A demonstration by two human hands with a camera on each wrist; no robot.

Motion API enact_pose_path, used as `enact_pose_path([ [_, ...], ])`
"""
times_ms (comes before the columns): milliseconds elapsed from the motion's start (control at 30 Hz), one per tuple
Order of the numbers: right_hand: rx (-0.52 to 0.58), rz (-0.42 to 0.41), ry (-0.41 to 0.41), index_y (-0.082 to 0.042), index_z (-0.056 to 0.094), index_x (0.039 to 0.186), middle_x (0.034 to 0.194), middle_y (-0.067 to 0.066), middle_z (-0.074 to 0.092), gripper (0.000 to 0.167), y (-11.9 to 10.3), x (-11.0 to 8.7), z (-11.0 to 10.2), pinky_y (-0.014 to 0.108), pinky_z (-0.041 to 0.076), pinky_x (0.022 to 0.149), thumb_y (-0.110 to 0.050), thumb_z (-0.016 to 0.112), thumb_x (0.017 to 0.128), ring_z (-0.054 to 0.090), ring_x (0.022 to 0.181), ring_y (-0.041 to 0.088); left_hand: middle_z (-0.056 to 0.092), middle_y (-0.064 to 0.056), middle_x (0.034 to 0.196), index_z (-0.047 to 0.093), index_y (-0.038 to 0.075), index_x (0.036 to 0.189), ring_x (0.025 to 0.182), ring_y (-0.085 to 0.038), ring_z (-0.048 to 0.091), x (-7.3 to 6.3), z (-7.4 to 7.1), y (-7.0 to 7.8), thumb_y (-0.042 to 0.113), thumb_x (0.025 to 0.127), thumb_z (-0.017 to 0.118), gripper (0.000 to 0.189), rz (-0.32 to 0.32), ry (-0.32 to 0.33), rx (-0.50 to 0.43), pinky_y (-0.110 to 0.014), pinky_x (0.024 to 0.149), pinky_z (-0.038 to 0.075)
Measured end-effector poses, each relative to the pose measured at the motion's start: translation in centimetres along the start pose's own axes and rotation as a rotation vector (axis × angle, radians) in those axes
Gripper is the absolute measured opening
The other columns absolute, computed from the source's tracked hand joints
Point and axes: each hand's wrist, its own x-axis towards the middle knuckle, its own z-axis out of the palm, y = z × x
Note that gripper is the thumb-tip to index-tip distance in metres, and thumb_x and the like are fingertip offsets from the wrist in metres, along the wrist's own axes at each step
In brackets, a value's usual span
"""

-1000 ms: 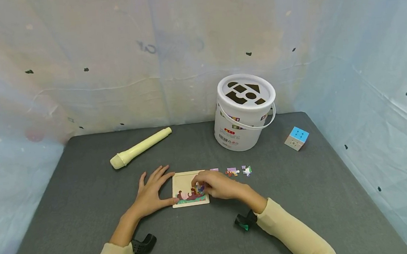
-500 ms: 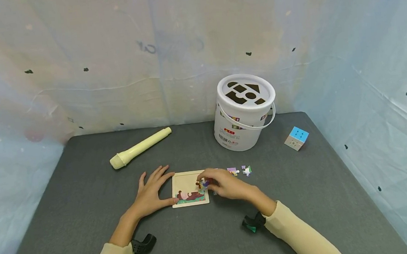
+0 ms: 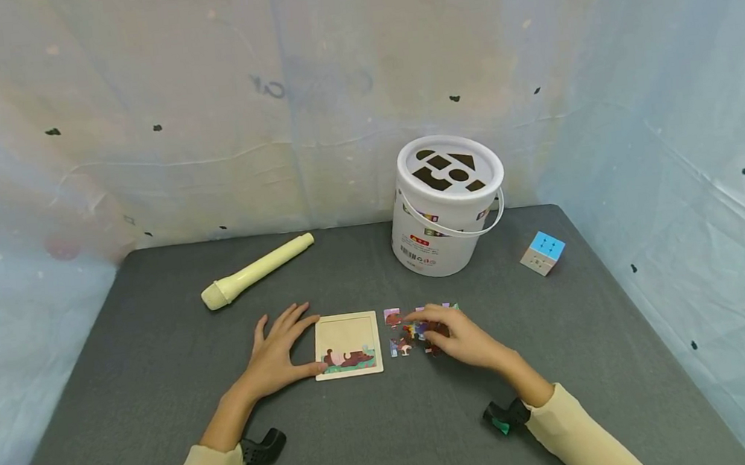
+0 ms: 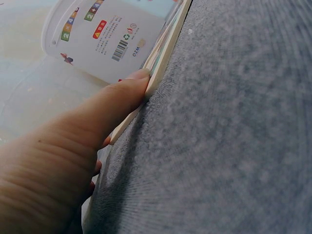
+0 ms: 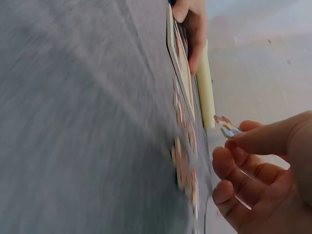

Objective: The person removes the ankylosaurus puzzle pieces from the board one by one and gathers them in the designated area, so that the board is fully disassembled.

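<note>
A small wooden puzzle tray (image 3: 344, 331) lies flat, with a strip of joined pieces (image 3: 349, 360) in brown, pink and green along its near side. My left hand (image 3: 279, 354) is spread at its left side, the thumb on the near left corner and the index fingertip at the far left corner. Between thumb and index finger, my right hand (image 3: 463, 336) pinches a colourful puzzle piece (image 5: 227, 126), raised over the table to the right of the tray. Loose puzzle pieces (image 3: 392, 317) lie beneath and around that hand, which partly covers them.
A white lidded bucket (image 3: 436, 234) with a handle and shaped holes stands behind the pieces. At the back left lies a pale yellow microphone-shaped tube (image 3: 258, 271). A puzzle cube (image 3: 543, 253) rests at the right on the grey table (image 3: 366, 443).
My right hand has moved right, off the tray to above the loose pieces, carrying the puzzle piece with it. The left hand and the tray have stayed put.
</note>
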Motion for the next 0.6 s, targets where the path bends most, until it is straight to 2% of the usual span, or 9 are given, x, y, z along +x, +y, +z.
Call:
enact_pose_path([
  [133,0.044,0.051,0.034,0.005,0.063,0.128,0.118,0.017,0.067,0.035,0.7,-1.5,-1.3,0.027,0.046,0.068,0.011,0.056,0.095,0.054,0.081,0.019,0.031,-0.013,0.16,0.048,0.017,0.149,0.148,-0.037,0.021,0.0,-0.1,0.1,0.061,0.076,0.079,0.091,-0.003,0.0,-0.005,-0.07,0.11,-0.005],
  [267,0.035,0.084,0.051,0.007,0.065,0.124,0.11,0.019,0.069,0.033,1.3,-2.8,-2.3,0.026,0.043,0.06,0.011,0.056,0.093,0.049,0.071,0.011,0.031,-0.014,0.16,0.048,0.016,0.149,0.148,-0.037,0.02,0.0,-0.2,0.2,0.06,0.075,0.08,0.091,-0.005,-0.002,-0.011,-0.07,0.11,-0.006],
  [367,0.029,0.118,0.038,0.007,0.064,0.124,0.099,0.018,0.068,0.032,1.6,-3.4,-2.9,0.024,0.043,0.057,0.01,0.057,0.093,0.048,0.068,0.007,0.031,-0.013,0.16,0.048,0.017,0.149,0.148,-0.037,0.02,0.0,-0.2,0.2,0.06,0.075,0.079,0.091,-0.005,-0.004,-0.001,-0.07,0.11,-0.005],
  [500,0.032,0.165,0.01,0.006,0.064,0.124,0.101,0.017,0.068,0.028,1.7,-3.9,-3.4,0.024,0.044,0.059,0.005,0.057,0.097,0.05,0.068,0.007,0.031,-0.013,0.16,0.048,0.017,0.149,0.148,-0.037,0.02,-0.1,-0.2,0.1,0.06,0.075,0.079,0.091,-0.002,-0.003,0.002,-0.07,0.11,-0.005],
  [600,0.016,0.165,0.001,0.004,0.066,0.121,0.102,0.014,0.068,0.025,1.8,-4.1,-3.5,0.024,0.045,0.061,0.004,0.057,0.098,0.051,0.07,0.007,0.031,-0.013,0.16,0.048,0.016,0.149,0.148,-0.038,0.02,0.0,-0.1,0.1,0.059,0.075,0.079,0.091,0.0,-0.003,-0.005,-0.07,0.11,-0.005],
])
